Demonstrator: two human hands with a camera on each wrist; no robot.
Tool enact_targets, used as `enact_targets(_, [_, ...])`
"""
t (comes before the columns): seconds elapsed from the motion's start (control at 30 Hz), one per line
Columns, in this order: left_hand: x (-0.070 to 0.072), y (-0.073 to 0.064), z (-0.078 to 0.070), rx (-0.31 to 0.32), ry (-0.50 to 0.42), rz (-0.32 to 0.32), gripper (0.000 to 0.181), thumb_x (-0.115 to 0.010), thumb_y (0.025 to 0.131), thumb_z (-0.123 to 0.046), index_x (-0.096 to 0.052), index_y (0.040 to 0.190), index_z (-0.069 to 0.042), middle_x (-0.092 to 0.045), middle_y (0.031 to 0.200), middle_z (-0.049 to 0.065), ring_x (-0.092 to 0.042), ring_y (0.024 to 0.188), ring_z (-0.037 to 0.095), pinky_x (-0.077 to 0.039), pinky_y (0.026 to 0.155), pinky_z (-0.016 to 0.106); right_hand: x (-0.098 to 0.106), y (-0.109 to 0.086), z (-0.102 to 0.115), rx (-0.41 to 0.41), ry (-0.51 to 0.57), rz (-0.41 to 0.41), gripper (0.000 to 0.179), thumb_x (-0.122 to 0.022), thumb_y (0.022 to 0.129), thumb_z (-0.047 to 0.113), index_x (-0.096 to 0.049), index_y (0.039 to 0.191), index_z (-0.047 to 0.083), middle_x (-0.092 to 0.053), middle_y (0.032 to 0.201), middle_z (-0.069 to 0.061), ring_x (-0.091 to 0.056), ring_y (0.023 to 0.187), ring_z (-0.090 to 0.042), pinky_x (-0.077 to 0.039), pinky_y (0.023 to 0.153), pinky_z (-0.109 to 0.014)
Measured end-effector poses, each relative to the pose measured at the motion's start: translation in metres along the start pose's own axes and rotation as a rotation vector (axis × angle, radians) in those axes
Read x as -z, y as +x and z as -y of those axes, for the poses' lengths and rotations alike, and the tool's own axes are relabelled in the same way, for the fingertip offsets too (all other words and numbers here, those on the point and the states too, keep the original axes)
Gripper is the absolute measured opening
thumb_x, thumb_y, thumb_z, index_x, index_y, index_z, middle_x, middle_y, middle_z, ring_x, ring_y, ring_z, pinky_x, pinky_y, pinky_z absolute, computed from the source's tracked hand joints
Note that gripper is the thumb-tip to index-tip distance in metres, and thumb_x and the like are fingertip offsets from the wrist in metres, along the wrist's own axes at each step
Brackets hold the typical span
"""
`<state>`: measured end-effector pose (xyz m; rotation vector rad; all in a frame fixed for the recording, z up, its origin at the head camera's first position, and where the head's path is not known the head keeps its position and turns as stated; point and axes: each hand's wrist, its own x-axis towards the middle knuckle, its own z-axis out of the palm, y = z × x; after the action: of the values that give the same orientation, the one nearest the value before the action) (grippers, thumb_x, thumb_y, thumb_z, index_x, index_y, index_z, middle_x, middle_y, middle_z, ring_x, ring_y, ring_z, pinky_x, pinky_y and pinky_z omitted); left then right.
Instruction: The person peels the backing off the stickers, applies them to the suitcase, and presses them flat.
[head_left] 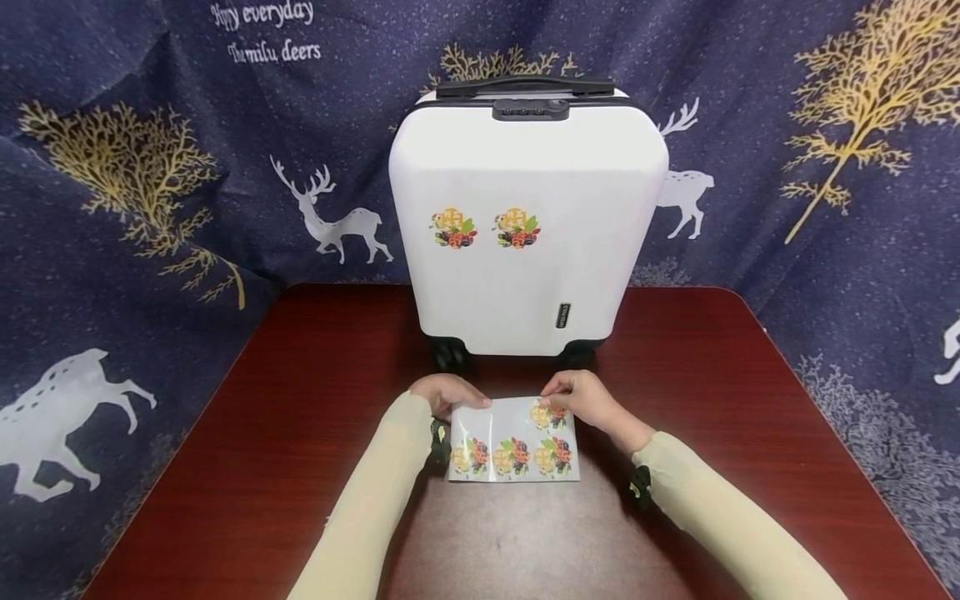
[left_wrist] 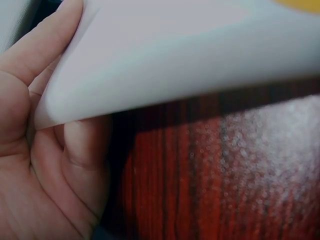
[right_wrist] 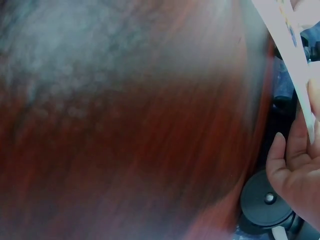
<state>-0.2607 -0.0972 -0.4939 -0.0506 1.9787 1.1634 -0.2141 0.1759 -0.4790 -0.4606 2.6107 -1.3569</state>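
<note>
A white sheet of fruit stickers (head_left: 512, 427) lies between my two hands in the head view, with three stickers along its near row and one at its top right. My left hand (head_left: 450, 392) grips the sheet's far left edge, thumb on top and fingers beneath; the left wrist view shows the sheet's pale underside (left_wrist: 150, 75) curving away from that hand. At the far right corner my right hand (head_left: 588, 398) pinches the edge by the top-right fruit sticker (head_left: 547, 416). Whether it holds the sheet or the sticker alone, I cannot tell.
A white suitcase (head_left: 525, 275) stands upright behind the sheet on the reddish-brown table (head_left: 300, 400). On its front are two fruit stickers (head_left: 517, 228) side by side, left of centre. A dark cloth (head_left: 337, 100) with deer and trees hangs behind the table.
</note>
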Motion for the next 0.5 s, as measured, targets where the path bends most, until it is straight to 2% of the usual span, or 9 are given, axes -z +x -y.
enact_targets(0.27, [-0.0018,-0.0013,-0.0011,-0.002,-0.021,-0.006,0.039,-0.072,0.096,-0.023,-0.069,0.130,-0.003,-0.077,0.108,0.011,-0.071,0.083,0.015,-0.061,0.079,0.031,-0.0017,0.0007,-0.0035,-0.006,0.044,-0.053,0.010,-0.076,0.090,0.008,-0.077,0.094,-0.002,-0.077,0.086,-0.015,-0.062,0.070,-0.009,-0.052,0.064,-0.021])
enact_targets(0.5, [-0.0021,-0.0001,-0.0002,-0.004,-0.029,-0.017,0.039,-0.072,0.096,-0.023,-0.069,0.129,-0.004,-0.077,0.105,0.010,-0.071,0.082,0.015,-0.061,0.076,0.030,-0.0021,0.0009,-0.0034,-0.018,0.083,-0.063,0.013,-0.075,0.092,0.009,-0.076,0.097,-0.003,-0.077,0.089,-0.016,-0.063,0.071,-0.007,-0.054,0.065,-0.021])
